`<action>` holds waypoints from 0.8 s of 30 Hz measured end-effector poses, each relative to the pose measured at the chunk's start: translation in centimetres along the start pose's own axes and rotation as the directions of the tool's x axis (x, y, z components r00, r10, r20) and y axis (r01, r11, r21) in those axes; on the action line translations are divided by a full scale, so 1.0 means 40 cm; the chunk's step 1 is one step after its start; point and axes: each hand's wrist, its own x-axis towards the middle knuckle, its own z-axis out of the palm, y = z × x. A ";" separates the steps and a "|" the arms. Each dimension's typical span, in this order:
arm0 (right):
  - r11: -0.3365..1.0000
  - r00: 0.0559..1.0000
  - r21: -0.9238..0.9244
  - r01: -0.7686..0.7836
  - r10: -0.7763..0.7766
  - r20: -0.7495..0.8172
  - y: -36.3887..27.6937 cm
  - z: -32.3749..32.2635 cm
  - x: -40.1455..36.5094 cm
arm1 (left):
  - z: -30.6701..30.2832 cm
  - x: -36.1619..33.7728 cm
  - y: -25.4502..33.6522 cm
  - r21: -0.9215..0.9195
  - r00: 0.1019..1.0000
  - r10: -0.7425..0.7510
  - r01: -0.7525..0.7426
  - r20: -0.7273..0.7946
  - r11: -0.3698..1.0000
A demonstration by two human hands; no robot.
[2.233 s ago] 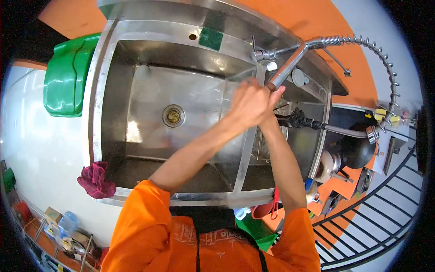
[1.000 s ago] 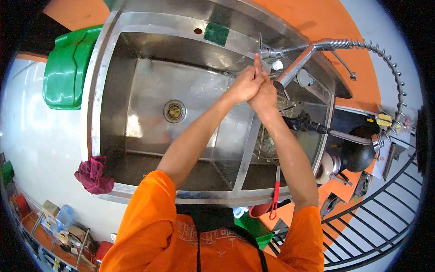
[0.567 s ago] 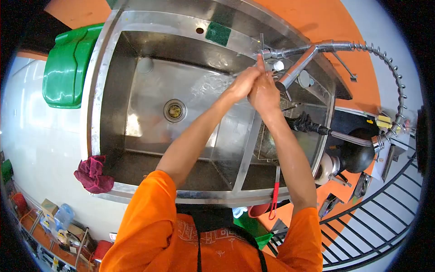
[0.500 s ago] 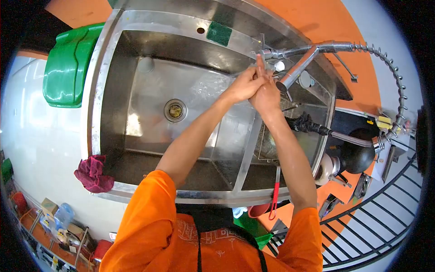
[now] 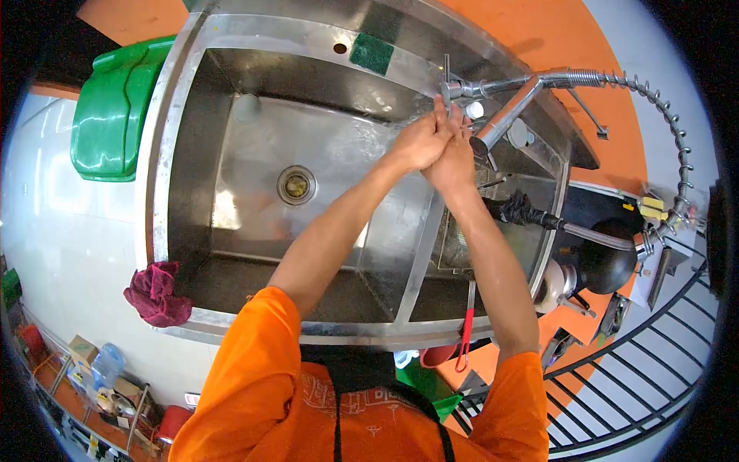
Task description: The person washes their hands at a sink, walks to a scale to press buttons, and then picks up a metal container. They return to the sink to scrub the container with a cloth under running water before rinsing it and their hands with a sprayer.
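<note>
My left hand (image 5: pixel 422 143) and my right hand (image 5: pixel 453 163) are pressed together at the palms below the faucet (image 5: pixel 462 88), over the upper right of the steel sink (image 5: pixel 308 154). Their fingers point up toward the spout and look stretched out; part of them overlaps, so some are hidden. Both hands look wet, and neither holds an object. Splashing water shows on the basin floor to their left. Close to my right hand stands a thick chrome pipe (image 5: pixel 508 115), and a small white cap (image 5: pixel 474 110) sits beside the fingertips.
A green scouring pad (image 5: pixel 372 54) lies on the back ledge. The basin has a drain (image 5: pixel 296 185). A wire strainer (image 5: pixel 456 242) with a red handle (image 5: pixel 466 339) rests in the right compartment. A maroon cloth (image 5: pixel 158 295) hangs on the front left corner; a green bin (image 5: pixel 123 112) stands left.
The fingers of both hands have shifted against each other. My left hand's fingers now reach further up, and the right hand's fingers show more. The arms stay nearly where they were.
</note>
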 end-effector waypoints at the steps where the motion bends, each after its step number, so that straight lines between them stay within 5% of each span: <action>1: 1.000 0.999 -0.010 0.020 -0.020 -0.031 0.002 0.007 0.003 | 0.005 0.014 -0.009 0.060 0.999 -0.043 0.043 -0.015 0.997; 5: 0.992 0.998 -0.116 0.052 -0.048 0.034 -0.002 0.001 0.005 | -0.002 0.060 -0.035 0.046 0.965 -0.238 0.244 -0.110 0.969; 8: 1.000 0.999 -0.018 0.020 -0.019 0.025 -0.011 -0.007 0.004 | -0.027 0.046 -0.045 -0.305 0.967 -0.254 0.245 0.010 0.920; 12: 0.999 0.999 0.037 -0.007 0.006 0.043 0.007 0.023 -0.002 | -0.006 0.012 -0.045 0.018 0.996 0.073 -0.072 -0.045 0.997; 15: 0.995 0.997 -0.089 0.046 -0.040 0.062 -0.006 -0.006 0.011 | -0.005 0.038 -0.034 0.113 0.981 -0.101 0.121 -0.167 0.986; 18: 0.983 0.995 -0.153 0.098 -0.091 0.050 -0.014 -0.035 0.003 | -0.050 0.060 -0.087 -0.182 0.973 -0.126 0.090 -0.195 0.979; 19: 0.983 0.994 -0.149 0.107 -0.102 0.043 -0.012 -0.038 0.001 | -0.069 0.039 -0.091 -0.146 0.970 -0.027 -0.009 -0.242 0.989; 22: 0.980 0.998 -0.193 0.054 -0.059 -0.020 -0.008 -0.014 0.010 | -0.118 -0.032 -0.156 0.005 0.960 0.002 -0.001 -0.281 1.000; 24: 0.999 0.995 -0.039 0.031 -0.035 -0.096 -0.010 -0.014 0.016 | -0.162 -0.116 -0.234 0.122 0.980 -0.094 0.117 -0.176 0.986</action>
